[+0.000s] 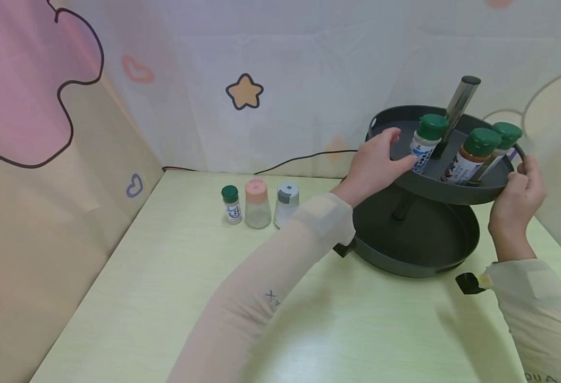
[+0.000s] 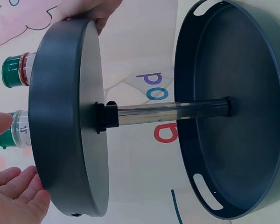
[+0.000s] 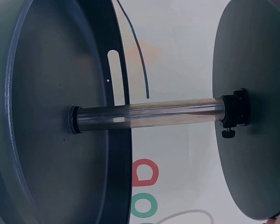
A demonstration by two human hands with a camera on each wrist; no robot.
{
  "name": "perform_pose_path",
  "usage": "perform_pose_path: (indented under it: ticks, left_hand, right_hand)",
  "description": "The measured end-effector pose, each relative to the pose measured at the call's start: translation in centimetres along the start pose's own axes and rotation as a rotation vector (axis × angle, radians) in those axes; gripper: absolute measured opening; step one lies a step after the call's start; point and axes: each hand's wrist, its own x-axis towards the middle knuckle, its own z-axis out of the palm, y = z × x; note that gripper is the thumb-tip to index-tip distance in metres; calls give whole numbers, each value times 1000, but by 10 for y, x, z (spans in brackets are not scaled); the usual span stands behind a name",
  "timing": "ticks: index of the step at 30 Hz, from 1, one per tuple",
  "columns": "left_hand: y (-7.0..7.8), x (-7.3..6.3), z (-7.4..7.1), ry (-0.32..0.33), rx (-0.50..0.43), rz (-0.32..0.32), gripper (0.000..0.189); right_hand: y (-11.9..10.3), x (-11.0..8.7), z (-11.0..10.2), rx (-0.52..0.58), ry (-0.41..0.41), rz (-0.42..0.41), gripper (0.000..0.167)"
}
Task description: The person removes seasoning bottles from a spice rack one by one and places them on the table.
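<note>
A dark two-tier round tray stand stands at the right of the table in the head view. On its upper tray are a white-labelled spice bottle, a brown-filled spice bottle and a third green-capped bottle. My left hand is at the tray's left rim, its fingers spread and its thumb close beside the white-labelled bottle. With my right hand I grip the right side of the upper rim. The lower tray holds nothing. A metal pole joins the tiers.
Left of the stand, on the pale table, are a small green-capped bottle, a pink-topped glass shaker and a grey-topped shaker, partly behind my left sleeve. A patterned cloth hangs behind, with a dark cable along it.
</note>
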Motion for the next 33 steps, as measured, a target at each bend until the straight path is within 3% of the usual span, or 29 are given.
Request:
perform_pose_path:
  ticks: [16,24,33]
  left_hand:
    - [2,11,7,-14,88,-26,57]
    - [7,15,10,-25,172,-33,58]
    - [9,17,15,4,269,-10,54]
  right_hand:
    - [-1,0,0,4,0,17,28]
    - [1,1,1,-6,21,3,28]
    - [2,1,0,-5,15,-6,28]
